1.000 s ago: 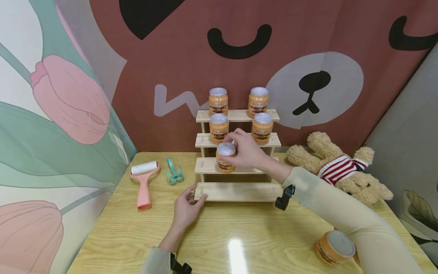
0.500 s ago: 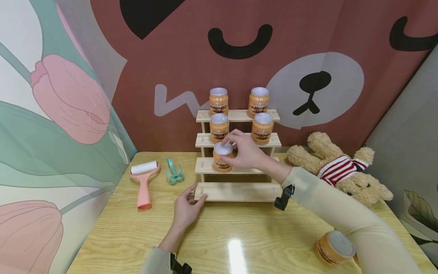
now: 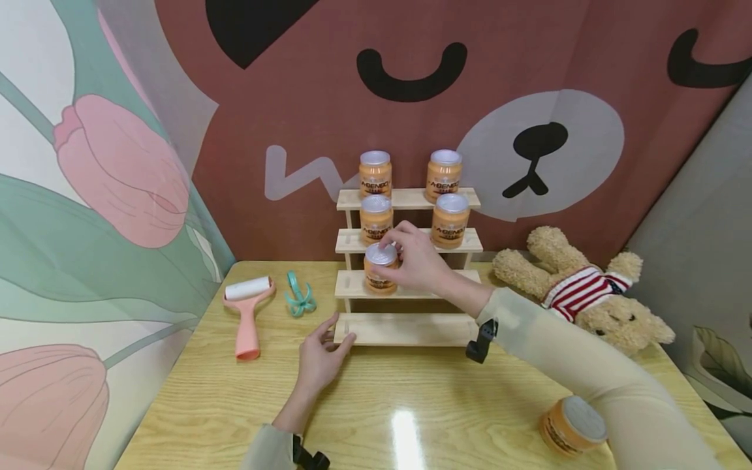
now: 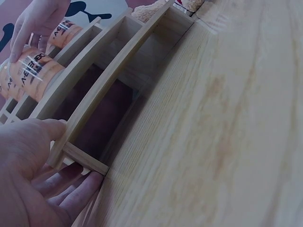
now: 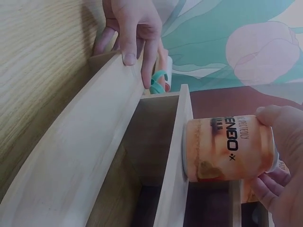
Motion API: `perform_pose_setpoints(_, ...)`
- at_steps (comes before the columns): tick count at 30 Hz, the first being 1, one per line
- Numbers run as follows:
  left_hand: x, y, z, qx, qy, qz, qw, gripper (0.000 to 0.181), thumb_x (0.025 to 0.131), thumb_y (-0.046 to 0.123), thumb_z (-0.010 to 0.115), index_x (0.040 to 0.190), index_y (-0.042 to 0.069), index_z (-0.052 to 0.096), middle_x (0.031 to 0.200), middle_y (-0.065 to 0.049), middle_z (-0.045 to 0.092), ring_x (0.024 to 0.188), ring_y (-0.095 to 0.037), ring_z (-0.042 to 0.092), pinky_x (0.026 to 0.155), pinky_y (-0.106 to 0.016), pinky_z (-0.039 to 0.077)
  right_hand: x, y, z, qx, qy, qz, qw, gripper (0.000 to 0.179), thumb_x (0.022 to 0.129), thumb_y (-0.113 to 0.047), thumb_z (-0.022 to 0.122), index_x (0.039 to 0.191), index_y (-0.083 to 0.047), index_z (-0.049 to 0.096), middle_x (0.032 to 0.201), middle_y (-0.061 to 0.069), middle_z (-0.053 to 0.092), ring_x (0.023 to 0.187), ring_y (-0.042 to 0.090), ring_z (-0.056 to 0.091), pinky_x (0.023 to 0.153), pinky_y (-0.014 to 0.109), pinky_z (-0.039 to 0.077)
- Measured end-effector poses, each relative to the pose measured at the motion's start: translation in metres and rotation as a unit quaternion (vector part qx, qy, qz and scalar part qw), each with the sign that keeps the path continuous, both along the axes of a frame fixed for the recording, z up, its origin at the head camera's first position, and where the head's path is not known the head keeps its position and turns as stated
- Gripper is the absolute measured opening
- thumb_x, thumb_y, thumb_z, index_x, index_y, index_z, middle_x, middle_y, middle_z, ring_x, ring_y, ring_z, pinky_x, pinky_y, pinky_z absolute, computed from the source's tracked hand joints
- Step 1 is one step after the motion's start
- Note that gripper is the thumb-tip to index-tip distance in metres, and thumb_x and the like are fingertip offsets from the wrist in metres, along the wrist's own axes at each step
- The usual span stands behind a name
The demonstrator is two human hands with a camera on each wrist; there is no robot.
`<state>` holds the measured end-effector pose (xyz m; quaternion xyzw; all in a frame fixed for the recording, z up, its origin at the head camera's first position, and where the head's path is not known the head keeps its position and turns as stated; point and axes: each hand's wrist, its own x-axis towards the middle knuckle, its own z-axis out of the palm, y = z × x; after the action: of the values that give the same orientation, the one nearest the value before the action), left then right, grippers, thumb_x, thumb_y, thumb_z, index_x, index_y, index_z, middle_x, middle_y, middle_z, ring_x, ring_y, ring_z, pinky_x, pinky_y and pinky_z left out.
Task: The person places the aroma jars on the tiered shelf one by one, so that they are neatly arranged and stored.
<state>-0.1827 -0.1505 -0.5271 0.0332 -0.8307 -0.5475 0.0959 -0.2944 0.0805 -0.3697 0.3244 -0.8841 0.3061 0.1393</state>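
Observation:
A four-step wooden display shelf (image 3: 405, 329) stands on the table. My right hand (image 3: 418, 262) grips an orange can (image 3: 373, 267) near its silver top, thumb and fingers on either side. The can is upright at the left part of the second step from the bottom; in the right wrist view the base of this can (image 5: 227, 149) meets the board. My left hand (image 3: 320, 359) holds the left end of the lowest step, thumb (image 4: 54, 127) over the board and fingers around the end piece. Matching cans (image 3: 450, 222) stand in pairs on the two upper steps.
Another orange can (image 3: 572, 427) stands at the front right, partly behind my right sleeve. A teddy bear (image 3: 587, 294) lies right of the shelf. To the left are a pink-handled lint roller (image 3: 248, 313) and a teal claw clip (image 3: 301, 297). A printed curtain (image 3: 282, 117) hangs behind.
My right hand has slid the orange can a little to the left along the second step from the bottom. The left hand has kept its place on the shelf.

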Motion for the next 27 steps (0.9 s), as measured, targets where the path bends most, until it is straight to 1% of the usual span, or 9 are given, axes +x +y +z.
perform_pose_setpoints(3, 0.000, 0.000, -0.001, 0.001, 0.000, -0.001, 1.0000, 0.061, 0.095, 0.024, 0.084, 0.148, 0.005, 0.062, 0.124, -0.025, 0.072, 0.097, -0.028, 0.076, 0.081, -0.032, 0.066, 0.001, 0.005, 0.003, 0.010, -0.003, 0.006, 0.9999, 0.042, 0.086, -0.041, 0.090, 0.110, -0.012, 0.073, 0.112, 0.006, 0.059, 0.093, 0.022, 0.063, 0.079, 0.033, 0.057)
perform_pose_setpoints(6, -0.001, 0.000, -0.002, 0.001, 0.001, -0.001, 1.0000, 0.061, 0.095, 0.025, 0.084, 0.148, 0.005, 0.062, 0.127, -0.025, 0.071, 0.097, -0.027, 0.076, 0.080, -0.031, 0.066, 0.003, 0.018, 0.009, 0.019, 0.004, 0.016, 0.9997, 0.044, 0.085, -0.040, 0.090, 0.113, -0.012, 0.073, 0.113, 0.006, 0.062, 0.096, 0.023, 0.065, 0.081, 0.035, 0.058)
perform_pose_setpoints(11, -0.002, 0.000, -0.003, 0.000, 0.002, -0.003, 1.0000, 0.061, 0.095, 0.026, 0.084, 0.148, 0.005, 0.062, 0.131, -0.025, 0.071, 0.097, -0.027, 0.076, 0.080, -0.030, 0.066, 0.004, 0.049, 0.027, 0.030, 0.021, 0.012, 0.9992, 0.041, 0.086, -0.037, 0.091, 0.114, -0.012, 0.073, 0.109, 0.010, 0.067, 0.093, 0.026, 0.066, 0.077, 0.037, 0.057)
perform_pose_setpoints(13, -0.002, 0.000, -0.004, 0.000, 0.002, -0.003, 1.0000, 0.061, 0.095, 0.025, 0.084, 0.148, 0.005, 0.062, 0.132, -0.025, 0.070, 0.098, -0.027, 0.076, 0.080, -0.030, 0.066, 0.006, 0.063, 0.035, 0.036, 0.024, 0.007, 0.9990, 0.038, 0.087, -0.035, 0.090, 0.113, -0.013, 0.073, 0.107, 0.010, 0.068, 0.092, 0.027, 0.067, 0.078, 0.039, 0.057)
perform_pose_setpoints(15, -0.002, -0.001, -0.003, 0.000, 0.002, -0.002, 1.0000, 0.061, 0.095, 0.025, 0.084, 0.148, 0.005, 0.062, 0.134, -0.024, 0.070, 0.099, -0.027, 0.075, 0.081, -0.030, 0.066, 0.008, 0.076, 0.043, 0.039, 0.030, 0.004, 0.9988, 0.035, 0.088, -0.034, 0.089, 0.112, -0.014, 0.074, 0.105, 0.010, 0.069, 0.092, 0.025, 0.067, 0.078, 0.041, 0.057)
perform_pose_setpoints(18, -0.002, 0.000, -0.003, 0.001, 0.000, 0.000, 1.0000, 0.061, 0.095, 0.024, 0.084, 0.148, 0.006, 0.062, 0.133, -0.024, 0.070, 0.099, -0.027, 0.075, 0.081, -0.030, 0.066, 0.014, 0.096, 0.054, 0.045, 0.040, -0.005, 0.9982, 0.030, 0.088, -0.029, 0.090, 0.110, -0.015, 0.075, 0.103, 0.007, 0.071, 0.090, 0.022, 0.066, 0.077, 0.039, 0.058)
perform_pose_setpoints(21, -0.003, 0.000, -0.004, 0.000, -0.003, 0.003, 1.0000, 0.060, 0.095, 0.024, 0.084, 0.148, 0.007, 0.063, 0.131, -0.024, 0.071, 0.097, -0.026, 0.075, 0.080, -0.030, 0.066, 0.023, 0.119, 0.060, 0.054, 0.051, -0.015, 0.9971, 0.027, 0.087, -0.024, 0.090, 0.108, -0.016, 0.076, 0.096, 0.002, 0.069, 0.083, 0.017, 0.065, 0.071, 0.031, 0.056)
perform_pose_setpoints(24, -0.003, 0.001, -0.005, -0.001, -0.008, 0.006, 1.0000, 0.060, 0.095, 0.024, 0.084, 0.148, 0.008, 0.063, 0.128, -0.023, 0.072, 0.097, -0.026, 0.075, 0.081, -0.031, 0.066, 0.035, 0.145, 0.060, 0.068, 0.054, -0.032, 0.9958, 0.025, 0.087, -0.022, 0.090, 0.107, -0.019, 0.075, 0.094, -0.007, 0.066, 0.081, 0.010, 0.064, 0.068, 0.024, 0.053)
perform_pose_setpoints(27, -0.003, 0.000, -0.004, -0.002, -0.008, 0.008, 0.9999, 0.060, 0.095, 0.024, 0.084, 0.148, 0.007, 0.063, 0.128, -0.023, 0.072, 0.098, -0.027, 0.076, 0.082, -0.032, 0.066, 0.049, 0.171, 0.058, 0.078, 0.055, -0.030, 0.9950, 0.026, 0.087, -0.019, 0.090, 0.108, -0.022, 0.075, 0.094, -0.010, 0.067, 0.084, 0.006, 0.062, 0.070, 0.021, 0.053)
